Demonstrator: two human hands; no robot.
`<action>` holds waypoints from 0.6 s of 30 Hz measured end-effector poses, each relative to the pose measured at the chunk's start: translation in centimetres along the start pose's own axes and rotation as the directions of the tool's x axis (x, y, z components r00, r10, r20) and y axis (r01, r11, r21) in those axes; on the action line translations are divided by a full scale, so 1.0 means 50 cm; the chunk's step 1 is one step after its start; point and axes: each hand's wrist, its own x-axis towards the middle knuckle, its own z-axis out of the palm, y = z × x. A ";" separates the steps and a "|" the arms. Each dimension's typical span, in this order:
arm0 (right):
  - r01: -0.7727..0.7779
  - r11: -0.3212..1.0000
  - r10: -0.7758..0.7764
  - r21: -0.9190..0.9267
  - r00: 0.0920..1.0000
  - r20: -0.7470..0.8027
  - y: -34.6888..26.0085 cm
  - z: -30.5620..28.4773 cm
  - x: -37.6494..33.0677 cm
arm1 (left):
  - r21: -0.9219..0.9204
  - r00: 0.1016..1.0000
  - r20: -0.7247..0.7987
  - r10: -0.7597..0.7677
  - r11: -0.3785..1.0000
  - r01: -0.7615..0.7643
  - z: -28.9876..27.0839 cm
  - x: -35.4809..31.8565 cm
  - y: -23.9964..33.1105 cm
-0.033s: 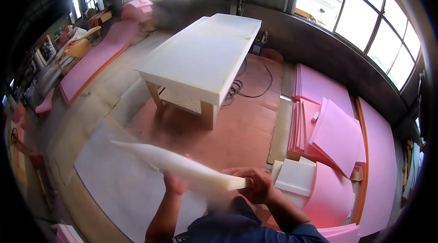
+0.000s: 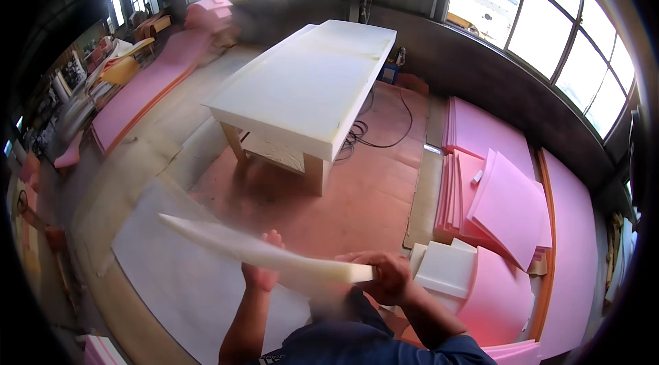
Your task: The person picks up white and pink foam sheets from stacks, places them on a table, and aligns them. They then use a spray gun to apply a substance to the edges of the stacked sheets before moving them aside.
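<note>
In front of my body hangs a cream-white foam sheet [image 2: 302,267], tilted almost edge-on, its far end pointing left. My right hand [image 2: 388,277] is closed around its right end. My left hand [image 2: 261,276] is at the sheet's middle, fingers stretched straight out and showing above the sheet's upper edge. Part of that hand is hidden by the foam. Beyond stands a table with a thick white top [image 2: 302,84] on wooden legs.
Reddish floor covering [image 2: 364,214] lies under the table, with a black cable [image 2: 384,144] coiled on it. Pink foam sheets [image 2: 508,207] and white foam blocks [image 2: 446,267] are stacked at right. A white sheet [image 2: 165,276] covers the floor at left; a long pink sheet [image 2: 151,87] lies farther back.
The foam sheet's left end has swung slightly left and looks more bowed. My left fingers now show more above its edge. My right hand keeps its hold.
</note>
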 end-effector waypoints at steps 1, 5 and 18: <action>0.040 0.999 -0.040 -0.018 0.999 -0.001 0.034 -0.007 0.033 | -0.017 0.987 -0.129 0.097 0.995 -0.100 -0.019 0.033 0.023; 0.027 0.996 -0.031 -0.085 0.998 -0.048 0.207 -0.046 0.094 | -0.156 0.948 0.138 0.287 0.952 -0.265 -0.112 0.161 0.110; -0.187 0.863 0.350 0.469 0.890 -0.290 0.638 -0.245 0.398 | 0.749 0.642 0.114 0.758 0.359 -0.557 0.054 0.415 0.366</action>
